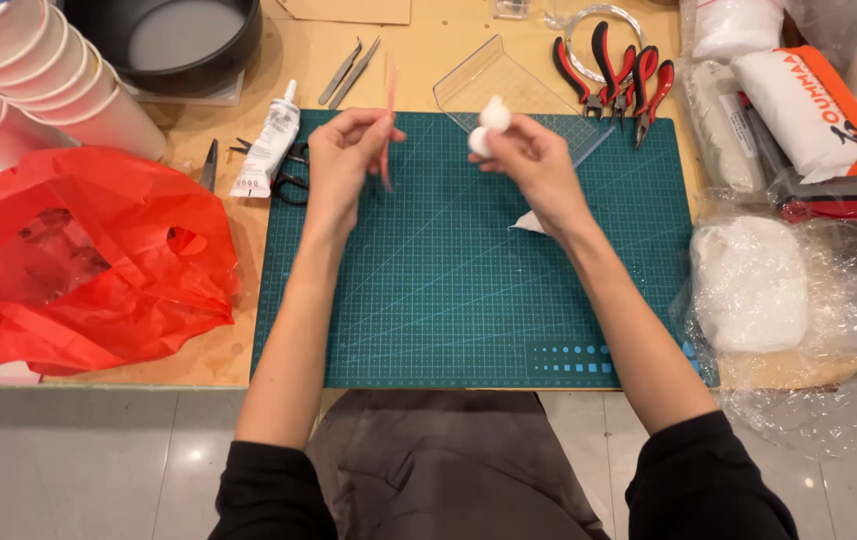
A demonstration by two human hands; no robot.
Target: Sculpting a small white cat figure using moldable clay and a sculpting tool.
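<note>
My left hand (341, 152) pinches a thin pink stick (389, 130), held upright over the far edge of the green cutting mat (449, 300). My right hand (531, 155) grips a small white lump of clay or foam (489, 125), made of two round balls, just to the right of the stick. The two hands are a short gap apart above the mat. A small white scrap (529, 222) lies on the mat under my right wrist.
A red plastic bag (79, 260) and stacked paper cups (39, 80) sit at left. A glue tube (269, 140), scissors, tweezers (347, 72), a clear plastic tray (509, 80) and red-handled pliers (619, 75) line the mat's far side. Bags of white material (749, 280) lie at right.
</note>
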